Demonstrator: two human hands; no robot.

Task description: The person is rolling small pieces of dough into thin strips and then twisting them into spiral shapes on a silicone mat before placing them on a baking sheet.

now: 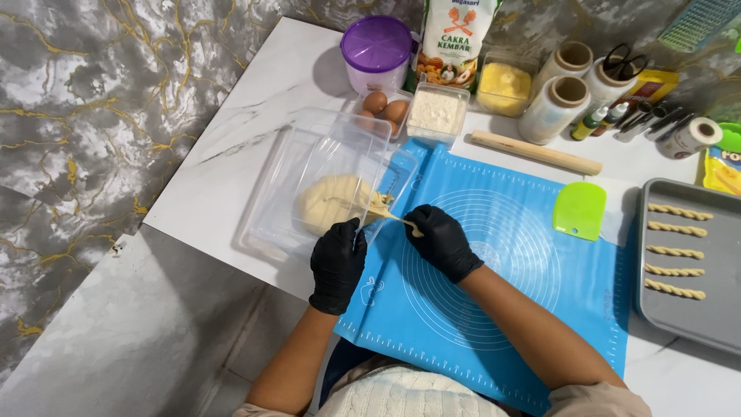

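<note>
Both my hands wear black gloves. My left hand [337, 265] grips the near edge of a clear plastic container [285, 208] that holds a lump of pale dough [333, 202]. A clear lid [340, 154] leans over the container. My right hand [442, 240] pinches a thin strand of dough [401, 219] that stretches from the lump toward the blue silicone mat [502, 262].
A green scraper [579, 210] and a wooden rolling pin [536, 152] lie past the mat. A grey tray [687, 309] at right carries several twisted dough sticks [675, 249]. Eggs [384, 106], flour tubs, a purple-lidded jar [377, 46], a flour bag and wrap rolls stand at the back.
</note>
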